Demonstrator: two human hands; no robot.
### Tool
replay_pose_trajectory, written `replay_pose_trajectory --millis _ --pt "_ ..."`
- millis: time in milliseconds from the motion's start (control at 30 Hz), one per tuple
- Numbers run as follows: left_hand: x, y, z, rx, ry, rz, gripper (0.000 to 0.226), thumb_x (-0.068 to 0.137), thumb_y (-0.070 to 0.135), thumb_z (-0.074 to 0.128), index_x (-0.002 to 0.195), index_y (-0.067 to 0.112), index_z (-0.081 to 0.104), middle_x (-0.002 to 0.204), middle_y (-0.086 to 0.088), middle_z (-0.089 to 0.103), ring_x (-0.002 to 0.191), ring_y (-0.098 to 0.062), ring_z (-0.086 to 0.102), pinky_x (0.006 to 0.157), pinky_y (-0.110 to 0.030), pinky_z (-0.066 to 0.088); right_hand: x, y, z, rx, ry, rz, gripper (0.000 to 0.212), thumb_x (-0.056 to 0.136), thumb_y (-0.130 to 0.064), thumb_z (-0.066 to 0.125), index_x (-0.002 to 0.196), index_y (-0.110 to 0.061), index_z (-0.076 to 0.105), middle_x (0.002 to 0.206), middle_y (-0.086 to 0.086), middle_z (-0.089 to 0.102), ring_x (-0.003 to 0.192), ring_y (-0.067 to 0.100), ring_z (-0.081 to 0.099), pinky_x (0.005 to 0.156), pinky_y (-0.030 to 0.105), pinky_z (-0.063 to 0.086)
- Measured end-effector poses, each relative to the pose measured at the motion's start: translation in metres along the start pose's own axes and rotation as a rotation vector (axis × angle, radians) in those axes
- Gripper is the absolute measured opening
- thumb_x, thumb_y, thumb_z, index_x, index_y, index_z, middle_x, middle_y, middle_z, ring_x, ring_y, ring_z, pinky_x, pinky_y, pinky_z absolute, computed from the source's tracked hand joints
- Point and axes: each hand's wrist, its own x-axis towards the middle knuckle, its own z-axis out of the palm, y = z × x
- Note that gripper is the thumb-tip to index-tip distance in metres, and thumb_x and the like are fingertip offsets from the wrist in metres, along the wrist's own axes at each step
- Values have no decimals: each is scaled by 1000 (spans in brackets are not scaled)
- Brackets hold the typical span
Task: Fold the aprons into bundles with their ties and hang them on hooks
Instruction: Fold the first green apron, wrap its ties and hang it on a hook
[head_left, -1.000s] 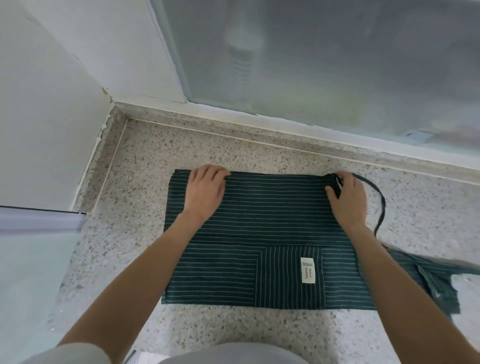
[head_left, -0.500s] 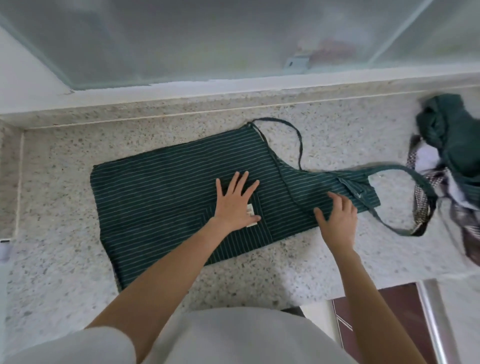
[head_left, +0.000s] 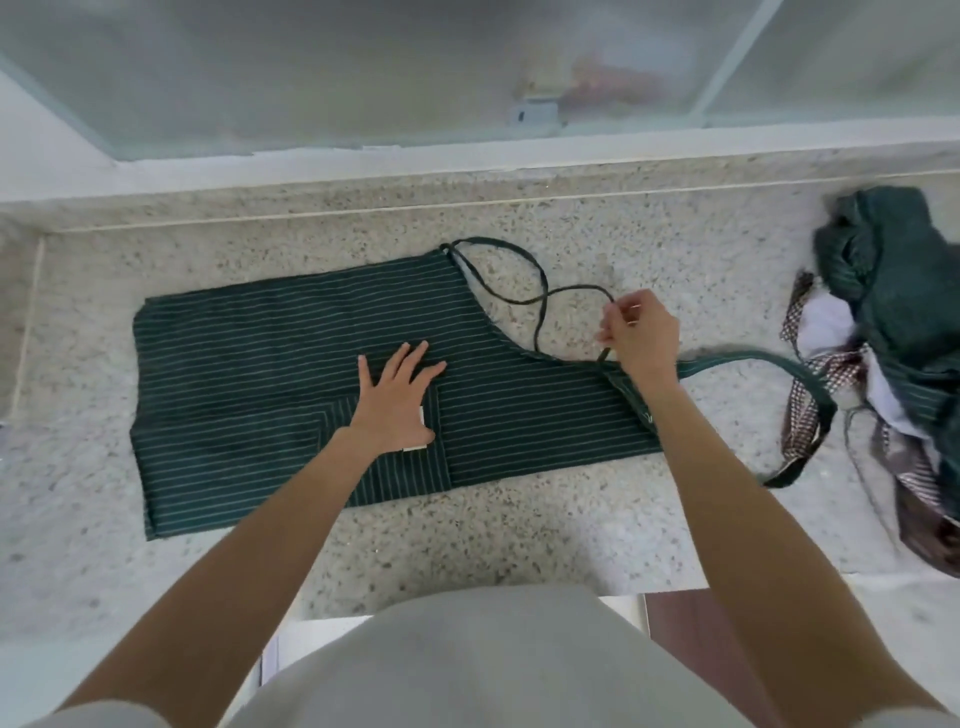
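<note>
Gathering ties | left hand (head_left: 397, 397) is pressing flat, fingers spread, on apron (head_left: 270, 374) | right hand (head_left: 640, 332) is pinching thin tie (head_left: 540, 296) at 2 o'clock | we are judging folding comes next

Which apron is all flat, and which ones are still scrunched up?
The striped green apron under the left hand lies flat. The others sit crumpled in a pile at the counter's right end.

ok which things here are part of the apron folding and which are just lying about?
In the job:
green striped apron, flat on the counter
thin tie, pinched by the right hand
left hand, pressing the apron
heap of cloths, probably more aprons

Lying about:
frosted window
</note>
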Motion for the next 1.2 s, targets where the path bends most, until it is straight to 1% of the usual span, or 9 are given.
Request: replay_pose_trajectory --millis 100,233,367,500,600,767,933,1067,1200 --pt "-4 25 1 -79 211 -37 64 81 39 63 139 25 37 153 -1 23 140 -23 20 114 -54 8 40 5 -28 -9 105 -68 15 92 -17 57 103 -7 56 96 10 66 79 16 65 69 30 53" --pt "-1 65 6 -134 359 24 49 88 32 57 134 22 45 142 1 42 130 -23 38 110 -41 25 48 35 -48 -172 -6 -221 29 92 -15 56 119 -9 52 124 13 50 101 19 53 85 28 44" --pt "8 106 15 -99 255 38 63 88 49 54 142 23 34 149 0 31 136 -22 27 111 -40 21 -3 73 -49 -450 -209 -382 29 83 -33 67 101 -14 58 104 8 56 95 26 53 82 38 43" --pt "13 129 25 12 66 -18 96 76 69 55 149 29 7 157 -4 3 143 -25 3 115 -52 7 -40 101 -48 -885 -278 -448 44 78 -48 66 106 -17 52 100 6 56 96 29 53 85 39 40" --pt "13 130 31 7 10 -40 106 71 69 60 149 32 -2 157 -2 -9 144 -22 -8 113 -57 5 -32 103 -56 -842 -229 -482 21 94 -28 49 109 -14 54 95 7 63 87 27 60 78 34 42" --pt "12 129 33 -26 -8 -24 107 70 65 65 148 35 -3 157 2 -14 143 -18 -14 112 -60 3 17 92 -73 -756 -223 -318 24 98 -33 44 102 -15 59 87 7 66 74 25 60 58 30 40" --pt "12 128 35 -59 8 -13 104 71 65 64 148 36 0 157 4 -12 143 -17 -13 111 -59 2 29 102 -66 -883 -179 -430 27 92 -32 54 108 -11 57 111 12 56 106 30 47 90 39 38" --pt "-3 119 40 -230 205 42 69 86 53 55 145 29 26 154 2 19 143 -17 14 114 -54 16 -4 100 -58 -702 -78 -551 18 86 -18 60 103 -13 60 109 12 55 103 32 48 90 43 38" --pt "-48 89 52 -313 457 -21 47 89 43 52 130 21 49 134 -1 48 124 -21 44 104 -47 36 -61 83 -20 -489 -266 -835 17 83 -16 64 100 -14 61 107 6 58 102 27 52 87 40 43"
